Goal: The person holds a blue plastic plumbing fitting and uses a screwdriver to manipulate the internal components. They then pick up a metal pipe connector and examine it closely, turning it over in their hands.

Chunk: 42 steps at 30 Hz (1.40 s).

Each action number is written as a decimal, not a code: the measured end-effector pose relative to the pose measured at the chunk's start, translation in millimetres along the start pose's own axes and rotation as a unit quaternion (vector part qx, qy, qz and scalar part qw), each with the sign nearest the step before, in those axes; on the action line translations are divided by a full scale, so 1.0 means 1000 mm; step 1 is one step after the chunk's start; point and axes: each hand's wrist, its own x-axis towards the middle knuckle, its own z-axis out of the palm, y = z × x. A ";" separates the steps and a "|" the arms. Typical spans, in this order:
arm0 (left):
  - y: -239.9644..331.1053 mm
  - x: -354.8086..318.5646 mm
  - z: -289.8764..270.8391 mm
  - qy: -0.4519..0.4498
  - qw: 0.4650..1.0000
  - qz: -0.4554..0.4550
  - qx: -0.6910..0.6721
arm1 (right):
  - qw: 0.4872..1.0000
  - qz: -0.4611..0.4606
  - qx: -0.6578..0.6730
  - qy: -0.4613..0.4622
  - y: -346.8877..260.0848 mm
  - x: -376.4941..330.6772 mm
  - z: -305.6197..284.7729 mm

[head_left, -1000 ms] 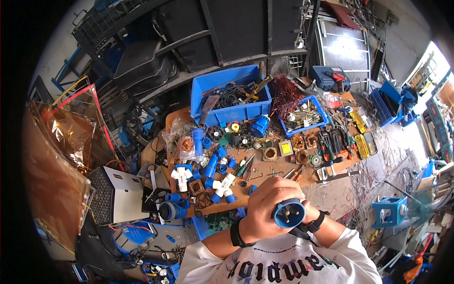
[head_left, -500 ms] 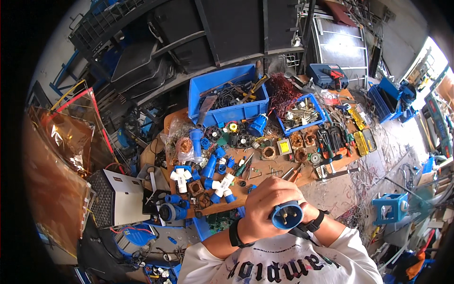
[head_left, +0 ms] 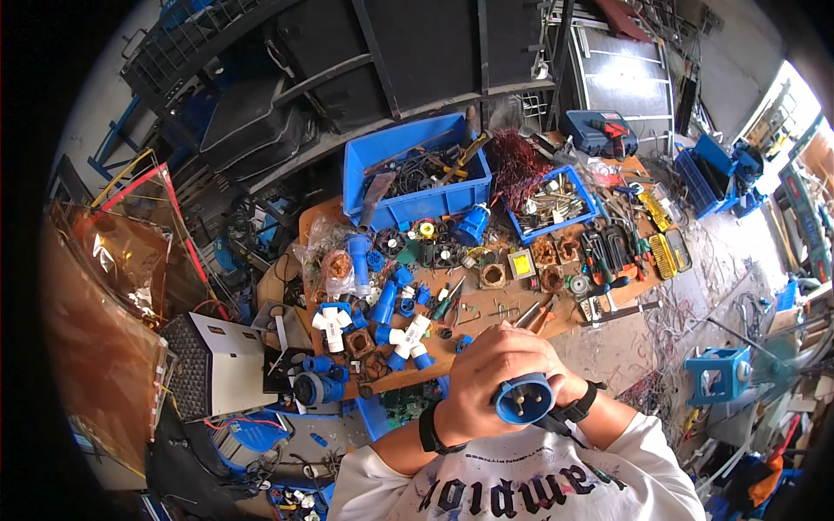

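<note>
Your hands and a round blue plug (head_left: 525, 401) before the chest; clock directions are read from the plug, twelve o'clock pointing up the view. The plug's open end faces the viewer, and metal pins stand inside its collar. Your left hand (head_left: 489, 373) is closed around the plug body, its fingers curled over the top; a black band (head_left: 429, 431) circles that wrist. Your right hand (head_left: 567, 385) lies close against the plug at two o'clock. Its fingers are largely hidden behind plug and left hand, so whether they grip cannot be told.

Just beyond your hands, near twelve o'clock, orange-handled pliers (head_left: 546, 319) lie on the wooden bench (head_left: 415, 379). At ten o'clock rests a white branched fitting (head_left: 412, 335) with blue ends, a second white fitting (head_left: 331, 325) farther out along the same line. A green-handled screwdriver (head_left: 446, 306) lies toward eleven o'clock; farther that way stands a large blue bin (head_left: 426, 208) of tools and dark cables. At twelve o'clock, well apart from you, a shallow blue tray (head_left: 542, 231) contains metal bolts. At three o'clock, off the bench, stands a blue stool (head_left: 718, 359).
</note>
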 end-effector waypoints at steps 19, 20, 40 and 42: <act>0.004 0.001 0.002 0.006 0.999 -0.043 0.017 | 0.992 -0.071 0.069 -0.076 0.038 0.003 -0.024; 0.003 0.001 0.002 0.007 0.999 -0.041 0.015 | 0.991 -0.071 0.073 -0.086 0.039 0.004 -0.026; -0.015 -0.002 -0.036 0.232 0.807 -0.358 -0.409 | 0.991 -0.038 -0.100 -0.082 -0.008 -0.017 -0.012; -0.019 -0.001 -0.038 0.256 0.780 -0.373 -0.433 | 0.985 -0.051 -0.138 -0.092 -0.008 -0.017 -0.011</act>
